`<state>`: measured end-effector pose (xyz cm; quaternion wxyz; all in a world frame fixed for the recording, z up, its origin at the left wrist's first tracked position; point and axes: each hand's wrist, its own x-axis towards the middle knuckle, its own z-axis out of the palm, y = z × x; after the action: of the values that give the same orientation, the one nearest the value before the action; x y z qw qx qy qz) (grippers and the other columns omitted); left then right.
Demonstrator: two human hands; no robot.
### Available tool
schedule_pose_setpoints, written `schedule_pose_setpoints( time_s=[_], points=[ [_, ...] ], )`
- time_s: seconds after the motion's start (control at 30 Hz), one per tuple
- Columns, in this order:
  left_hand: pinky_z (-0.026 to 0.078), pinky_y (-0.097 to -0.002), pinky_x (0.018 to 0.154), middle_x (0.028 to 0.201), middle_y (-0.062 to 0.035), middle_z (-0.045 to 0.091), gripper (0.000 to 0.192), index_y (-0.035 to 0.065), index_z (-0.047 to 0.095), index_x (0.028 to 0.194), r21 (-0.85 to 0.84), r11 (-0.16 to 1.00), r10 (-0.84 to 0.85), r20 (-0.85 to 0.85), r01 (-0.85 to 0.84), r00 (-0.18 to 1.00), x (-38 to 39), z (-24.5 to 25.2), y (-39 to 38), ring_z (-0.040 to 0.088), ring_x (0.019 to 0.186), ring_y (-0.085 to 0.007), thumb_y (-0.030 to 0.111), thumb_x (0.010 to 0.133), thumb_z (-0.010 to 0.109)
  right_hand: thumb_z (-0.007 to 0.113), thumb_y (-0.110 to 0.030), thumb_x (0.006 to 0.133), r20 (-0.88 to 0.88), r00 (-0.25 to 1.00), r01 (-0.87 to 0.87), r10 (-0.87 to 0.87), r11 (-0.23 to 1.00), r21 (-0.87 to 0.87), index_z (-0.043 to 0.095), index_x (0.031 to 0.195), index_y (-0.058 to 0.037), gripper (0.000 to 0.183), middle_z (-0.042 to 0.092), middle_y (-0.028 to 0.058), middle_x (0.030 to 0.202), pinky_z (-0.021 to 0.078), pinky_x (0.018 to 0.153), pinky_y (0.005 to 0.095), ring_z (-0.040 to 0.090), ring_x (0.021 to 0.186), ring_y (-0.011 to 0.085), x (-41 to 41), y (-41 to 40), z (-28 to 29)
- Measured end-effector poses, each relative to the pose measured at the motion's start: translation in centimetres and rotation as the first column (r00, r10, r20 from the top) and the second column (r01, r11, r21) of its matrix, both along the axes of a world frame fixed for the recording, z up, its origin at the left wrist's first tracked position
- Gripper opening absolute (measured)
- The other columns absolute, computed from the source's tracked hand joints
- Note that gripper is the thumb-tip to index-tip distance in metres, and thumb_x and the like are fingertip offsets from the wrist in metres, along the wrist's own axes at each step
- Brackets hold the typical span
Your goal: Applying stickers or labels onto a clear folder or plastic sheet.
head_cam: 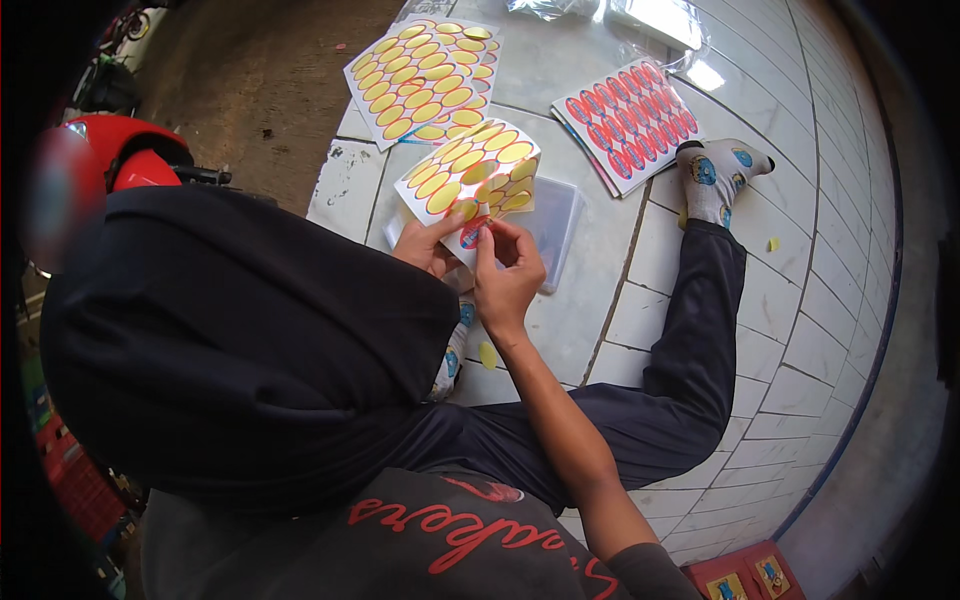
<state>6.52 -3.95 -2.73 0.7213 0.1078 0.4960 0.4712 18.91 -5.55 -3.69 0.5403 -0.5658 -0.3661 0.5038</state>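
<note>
My left hand [424, 246] grips the lower corner of a curled sticker sheet [457, 161], thumb on top. Most ovals on this sheet are bare yellow backing ringed in red. One red and blue oval sticker [471, 234] is at its near corner. The thumb and a finger of my right hand [511, 266] pinch that sticker's right edge; whether the edge is lifted is too small to tell. Beneath the sheet and hands lies a stack of clear plastic sleeves or cases [559, 236], partly hidden.
Yellow-oval sheets [416, 82] overlap at the upper left, beside the tiled floor's edge. A stack of red sticker sheets [630, 124] lies near my socked foot [720, 176]. Clear plastic wrapping [622, 37] lies at the back. A yellow oval scrap [487, 355] is by my forearm.
</note>
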Motion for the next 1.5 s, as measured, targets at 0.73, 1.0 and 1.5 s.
schedule_pose_setpoints(
  time_s=[0.73,1.0,1.5],
  points=[
    [0.053,-0.0401,0.094,0.124,-0.0113,0.059,0.045,0.0025,0.042,0.137,0.135,0.954,0.254,0.103,-0.267,0.962,-1.3,3.2,2.3,0.061,0.112,-0.0216,0.018,0.098,0.057,0.066,0.007,0.078,0.179,0.966,-0.242,0.187,0.901,0.359,0.055,0.104,-0.0017,0.030,0.056,0.0107,0.111,0.0414,0.091,0.0320,0.055,0.106,0.0194,4.6,1.1,1.6],
    [0.056,-0.0382,0.087,0.122,-0.0110,0.061,0.040,0.0048,0.044,0.134,0.196,0.894,0.404,0.037,-0.403,0.914,-3.2,2.0,3.2,0.065,0.107,-0.0225,0.019,0.099,0.055,0.059,-0.004,0.079,0.839,0.205,-0.753,0.505,0.629,-0.195,0.061,0.096,-0.0162,0.021,0.063,0.0027,0.093,0.0385,0.078,0.0446,0.056,0.094,0.0260,9.0,11.0,0.7],
    [0.054,-0.0423,0.088,0.122,-0.0107,0.061,0.040,0.0059,0.043,0.134,0.091,0.916,0.388,0.054,-0.392,0.920,-3.1,0.6,2.6,0.062,0.111,-0.0207,0.026,0.100,0.052,0.073,-0.021,0.078,0.973,0.196,-0.810,0.126,0.580,0.088,0.069,0.109,-0.0277,0.032,0.049,0.0053,0.129,0.0316,0.093,0.0500,0.043,0.121,0.0282,11.5,10.7,-2.4]
  ],
)
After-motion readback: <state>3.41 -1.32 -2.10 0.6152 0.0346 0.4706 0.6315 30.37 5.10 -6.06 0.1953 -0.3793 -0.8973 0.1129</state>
